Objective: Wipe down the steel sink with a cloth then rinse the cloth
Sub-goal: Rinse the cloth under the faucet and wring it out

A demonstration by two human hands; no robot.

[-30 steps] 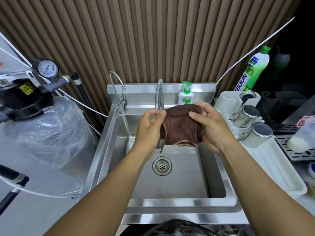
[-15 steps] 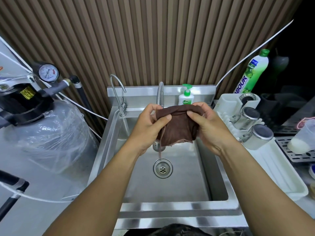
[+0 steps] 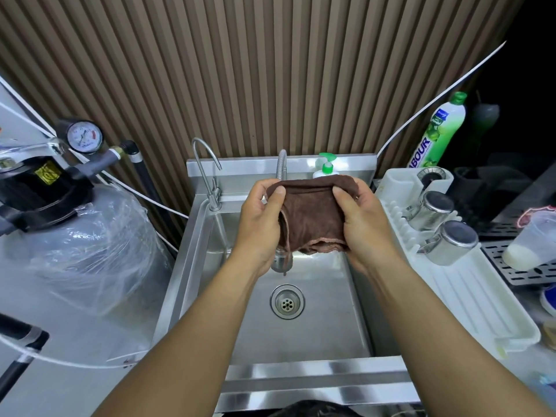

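A brown cloth (image 3: 311, 216) hangs folded between my two hands above the steel sink (image 3: 325, 335). My left hand (image 3: 260, 224) grips its left edge, thumb on the front. My right hand (image 3: 365, 224) grips the right edge the same way. The flexible steel faucet (image 3: 281, 165) curves down behind the cloth; its spout end (image 3: 281, 261) shows just below my left hand. No water stream is visible. The drain (image 3: 287, 301) lies in the basin floor beneath the cloth.
A thin gooseneck tap (image 3: 207, 173) stands at the sink's back left, a soap pump bottle (image 3: 326, 168) at the back. A white drying rack (image 3: 463, 284) with steel cups (image 3: 452, 243) sits right. A wrapped tank (image 3: 81, 251) with a pressure gauge (image 3: 82, 136) stands left.
Both hands have shifted the cloth slightly and pulled it wider between them, with the top edge now stretched flat. The cloth stays above the basin.
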